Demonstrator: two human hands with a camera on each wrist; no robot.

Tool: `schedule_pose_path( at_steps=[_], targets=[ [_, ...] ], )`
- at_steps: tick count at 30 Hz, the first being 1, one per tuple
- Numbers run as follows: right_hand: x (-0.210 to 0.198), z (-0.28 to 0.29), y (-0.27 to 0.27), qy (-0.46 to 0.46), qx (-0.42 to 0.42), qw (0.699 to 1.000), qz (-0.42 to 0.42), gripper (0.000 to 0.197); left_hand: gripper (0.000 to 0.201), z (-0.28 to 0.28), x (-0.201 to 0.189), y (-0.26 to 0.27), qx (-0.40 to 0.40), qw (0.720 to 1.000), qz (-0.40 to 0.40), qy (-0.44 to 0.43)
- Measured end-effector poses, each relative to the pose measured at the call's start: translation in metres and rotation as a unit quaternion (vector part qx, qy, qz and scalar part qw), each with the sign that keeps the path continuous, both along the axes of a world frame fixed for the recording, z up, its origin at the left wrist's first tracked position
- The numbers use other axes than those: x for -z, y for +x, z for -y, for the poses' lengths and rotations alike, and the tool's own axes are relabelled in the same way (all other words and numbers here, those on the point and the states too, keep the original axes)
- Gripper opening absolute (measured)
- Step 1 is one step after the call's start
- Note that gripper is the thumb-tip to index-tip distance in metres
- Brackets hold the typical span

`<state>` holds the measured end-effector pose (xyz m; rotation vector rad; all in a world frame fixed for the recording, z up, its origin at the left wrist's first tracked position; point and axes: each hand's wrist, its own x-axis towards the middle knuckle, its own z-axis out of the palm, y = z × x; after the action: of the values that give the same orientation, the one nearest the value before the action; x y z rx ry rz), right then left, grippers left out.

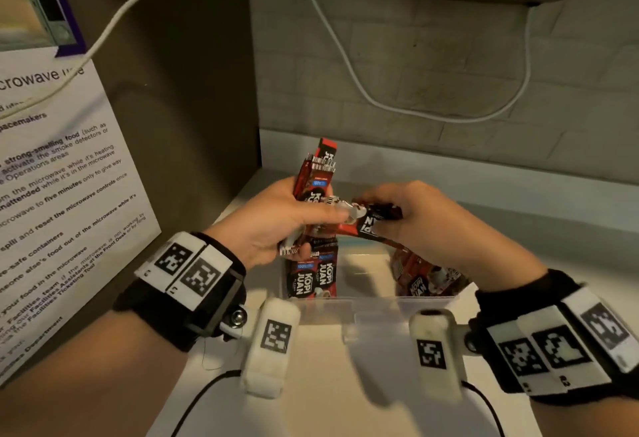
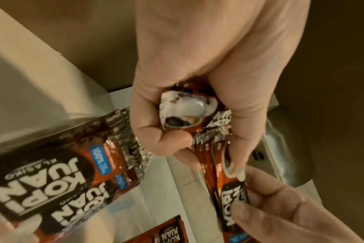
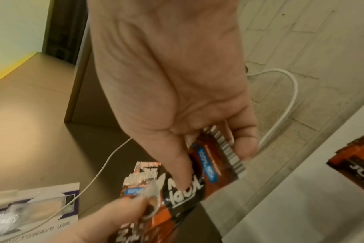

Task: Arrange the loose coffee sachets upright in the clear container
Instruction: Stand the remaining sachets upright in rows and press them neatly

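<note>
- 2 hands work above the clear container [image 1: 373, 301]: my left hand [image 1: 276, 222] grips a bunch of sachets [image 1: 316, 173] upright.
- My right hand [image 1: 425, 218] pinches 1 sachet [image 1: 377, 218] held level, its other end touching the left thumb.
- More sachets [image 1: 313, 274] stand at the container's left end, others [image 1: 425, 281] lean at its right.
- A microwave notice [image 1: 52, 177] hangs far left.
</note>
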<state>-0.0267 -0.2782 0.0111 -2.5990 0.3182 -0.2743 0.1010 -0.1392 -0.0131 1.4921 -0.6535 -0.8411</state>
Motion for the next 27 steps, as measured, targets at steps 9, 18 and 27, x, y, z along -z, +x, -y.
schedule_pose_path(
  at_steps=[9,18,27],
  targets=[
    [0.005,0.008,-0.003,0.166,0.091,0.971,0.144,0.021,0.009,-0.001,0.003,-0.007,0.002,0.995,-0.077,-0.059],
    [0.022,-0.005,0.016,0.410,0.230,0.825,0.314,0.036,0.023,0.012,0.007,-0.020,-0.077,0.985,-0.119,-0.102],
    [0.027,-0.022,0.026,0.619,0.254,0.679,0.304,0.035,0.016,0.025,0.017,-0.039,-0.130,0.985,-0.045,-0.107]
  ],
)
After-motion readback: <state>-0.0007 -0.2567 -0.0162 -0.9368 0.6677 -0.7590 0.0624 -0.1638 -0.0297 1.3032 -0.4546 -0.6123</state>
